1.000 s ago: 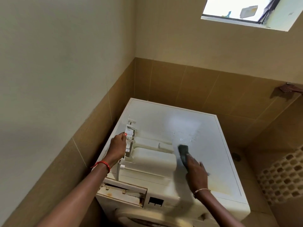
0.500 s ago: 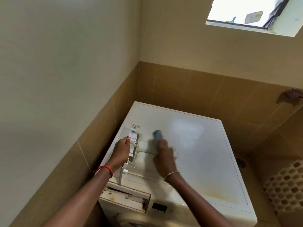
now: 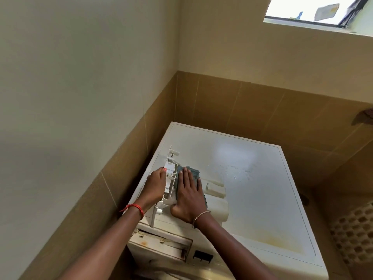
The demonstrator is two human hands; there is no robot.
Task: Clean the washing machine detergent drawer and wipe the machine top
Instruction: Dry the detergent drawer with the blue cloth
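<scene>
The white detergent drawer point(image 3: 215, 197) lies pulled out on the washing machine top point(image 3: 252, 178), near its left front. My left hand point(image 3: 155, 184) grips the drawer's upright plastic end piece point(image 3: 170, 170). My right hand point(image 3: 188, 196) lies flat with straight fingers and presses a dark grey-blue cloth point(image 3: 191, 171) against the drawer beside that piece. Water drops glisten on the top further right. The empty drawer slot point(image 3: 161, 245) shows in the machine's front panel below my arms.
The machine stands in a corner, with brown tiled walls point(image 3: 252, 106) behind and to the left. A perforated laundry basket point(image 3: 357, 237) sits at the lower right. A window point(image 3: 314, 11) is high on the back wall. A yellowish stain marks the top's front right.
My right hand has swept the cloth leftward, from the middle of the top to the drawer's left end beside my left hand. The left hand has kept its grip.
</scene>
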